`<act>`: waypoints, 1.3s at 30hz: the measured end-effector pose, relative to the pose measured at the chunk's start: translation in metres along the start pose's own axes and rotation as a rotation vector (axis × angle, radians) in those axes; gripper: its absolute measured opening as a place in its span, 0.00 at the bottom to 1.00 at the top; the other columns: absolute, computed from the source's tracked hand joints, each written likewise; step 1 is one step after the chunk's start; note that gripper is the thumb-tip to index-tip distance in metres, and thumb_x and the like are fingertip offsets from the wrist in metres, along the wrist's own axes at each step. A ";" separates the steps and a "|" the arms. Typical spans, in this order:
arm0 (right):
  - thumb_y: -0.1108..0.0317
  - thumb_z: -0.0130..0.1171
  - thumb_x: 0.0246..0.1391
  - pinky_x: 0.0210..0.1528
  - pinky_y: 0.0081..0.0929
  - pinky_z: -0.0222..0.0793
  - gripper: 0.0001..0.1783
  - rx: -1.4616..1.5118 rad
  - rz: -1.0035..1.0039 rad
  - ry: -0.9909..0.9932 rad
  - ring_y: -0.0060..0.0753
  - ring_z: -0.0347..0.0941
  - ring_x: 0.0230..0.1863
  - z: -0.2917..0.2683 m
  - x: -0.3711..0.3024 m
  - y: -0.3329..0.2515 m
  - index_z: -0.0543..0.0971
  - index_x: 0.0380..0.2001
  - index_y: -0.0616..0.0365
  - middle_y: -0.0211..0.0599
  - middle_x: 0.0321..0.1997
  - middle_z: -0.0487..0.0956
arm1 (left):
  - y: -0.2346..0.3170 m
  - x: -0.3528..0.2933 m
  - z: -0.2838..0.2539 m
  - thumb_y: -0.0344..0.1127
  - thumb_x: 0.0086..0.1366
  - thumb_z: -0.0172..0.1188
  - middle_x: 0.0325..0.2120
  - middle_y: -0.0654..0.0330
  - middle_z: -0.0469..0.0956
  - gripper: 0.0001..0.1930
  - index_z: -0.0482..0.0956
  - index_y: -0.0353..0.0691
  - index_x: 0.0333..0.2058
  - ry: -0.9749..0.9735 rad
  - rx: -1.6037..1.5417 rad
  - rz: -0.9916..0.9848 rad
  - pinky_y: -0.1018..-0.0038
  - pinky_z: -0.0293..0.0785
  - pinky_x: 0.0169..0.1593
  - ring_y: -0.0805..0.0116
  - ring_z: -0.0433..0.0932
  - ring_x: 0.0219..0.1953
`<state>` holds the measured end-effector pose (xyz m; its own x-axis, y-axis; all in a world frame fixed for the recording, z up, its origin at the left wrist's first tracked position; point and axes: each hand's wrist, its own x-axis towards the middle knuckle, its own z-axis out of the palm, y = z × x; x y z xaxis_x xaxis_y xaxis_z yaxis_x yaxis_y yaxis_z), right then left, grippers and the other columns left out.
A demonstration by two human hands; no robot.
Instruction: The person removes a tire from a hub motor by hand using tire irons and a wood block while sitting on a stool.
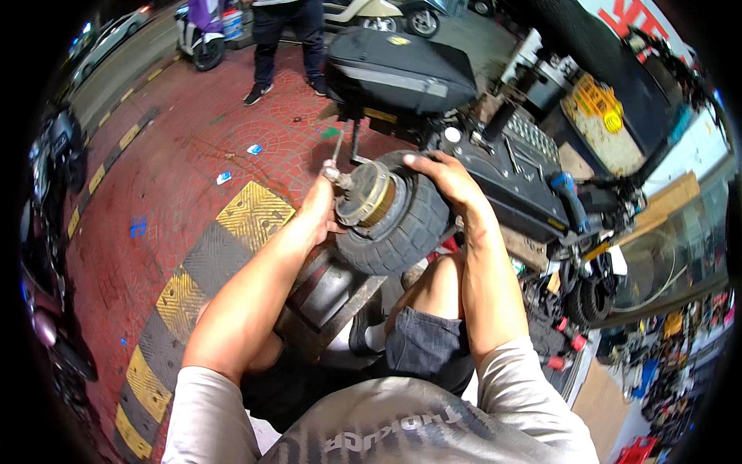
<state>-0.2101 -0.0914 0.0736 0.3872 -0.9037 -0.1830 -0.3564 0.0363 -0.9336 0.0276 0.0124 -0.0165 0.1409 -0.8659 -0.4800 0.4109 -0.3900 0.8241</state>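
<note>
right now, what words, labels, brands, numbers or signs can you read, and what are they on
Wording is left uncopied; here is where it stands.
Shirt: pale lettering across the front.
White sign: large red characters, cut off.
Yellow label on the black seat-like piece: too small to read.

You are at a roadside scooter repair workshop, out on red paving with a yellow-and-black ramp strip, a car on the street beyond, and parked scooters at the kerbside. Repair work shows to your right, in the wrenches on a black surface, the blue power drill, the loose tyres and the jumble of parts.
</note>
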 end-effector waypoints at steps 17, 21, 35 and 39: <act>0.33 0.73 0.51 0.59 0.50 0.78 0.48 -0.139 0.056 0.099 0.58 0.81 0.62 0.046 -0.011 -0.004 0.83 0.56 0.71 0.62 0.59 0.83 | 0.045 -0.002 -0.046 0.76 0.74 0.33 0.48 0.60 0.80 0.37 0.79 0.55 0.53 0.221 0.270 0.017 0.65 0.59 0.32 0.65 0.71 0.39; 0.41 0.73 0.58 0.46 0.67 0.81 0.44 0.206 0.286 -0.212 0.58 0.83 0.55 0.067 -0.030 -0.007 0.77 0.62 0.71 0.58 0.62 0.81 | 0.052 -0.016 -0.063 0.81 0.73 0.33 0.55 0.49 0.80 0.46 0.78 0.45 0.60 0.255 0.392 0.022 0.59 0.71 0.45 0.57 0.77 0.48; 0.35 0.56 0.60 0.37 0.41 0.86 0.37 0.176 0.507 -0.450 0.48 0.87 0.38 0.094 -0.034 0.045 0.80 0.56 0.58 0.51 0.45 0.86 | 0.073 -0.057 -0.072 0.77 0.69 0.53 0.19 0.65 0.76 0.40 0.88 0.39 0.33 0.432 0.688 0.153 0.72 0.55 0.24 0.74 0.68 0.20; 0.37 0.53 0.62 0.29 0.34 0.83 0.30 0.130 0.501 -0.496 0.36 0.84 0.28 0.099 -0.029 0.054 0.82 0.44 0.55 0.40 0.33 0.85 | 0.054 -0.051 -0.077 0.80 0.66 0.54 0.12 0.70 0.62 0.40 0.77 0.45 0.18 0.462 0.644 0.230 0.69 0.47 0.22 0.74 0.58 0.15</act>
<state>-0.1561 -0.0204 -0.0019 0.5554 -0.4660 -0.6888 -0.5005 0.4741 -0.7244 0.1118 0.0597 0.0295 0.5723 -0.7847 -0.2382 -0.2504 -0.4438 0.8604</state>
